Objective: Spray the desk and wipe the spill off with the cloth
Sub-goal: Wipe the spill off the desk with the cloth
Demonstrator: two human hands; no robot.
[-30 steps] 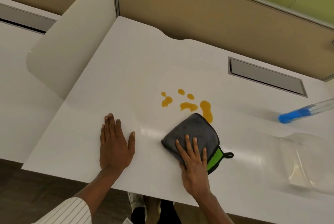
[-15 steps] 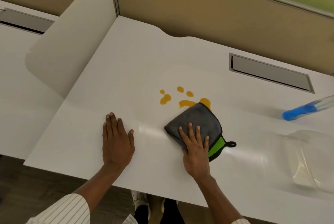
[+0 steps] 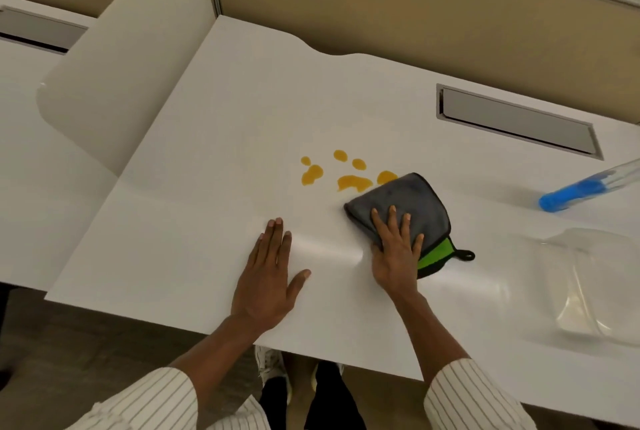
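Observation:
Several orange spill blots (image 3: 353,182) lie on the white desk (image 3: 214,166), near its middle. A folded grey cloth with a green edge and a black loop (image 3: 412,207) lies just right of them, its far edge over the rightmost blot. My right hand (image 3: 394,249) presses flat on the cloth's near half, fingers spread. My left hand (image 3: 266,277) rests flat on the bare desk, left of the cloth, holding nothing. The spray bottle with a blue head (image 3: 578,190) lies at the right edge, partly cut off.
A clear plastic container (image 3: 595,284) sits at the near right of the desk. A grey cable hatch (image 3: 516,121) is set into the far right. A white divider panel (image 3: 114,76) stands at the left, a tan partition behind.
My right hand has slid the cloth away from me over the rightmost blot, which is now mostly covered. My left hand has stayed flat on the desk.

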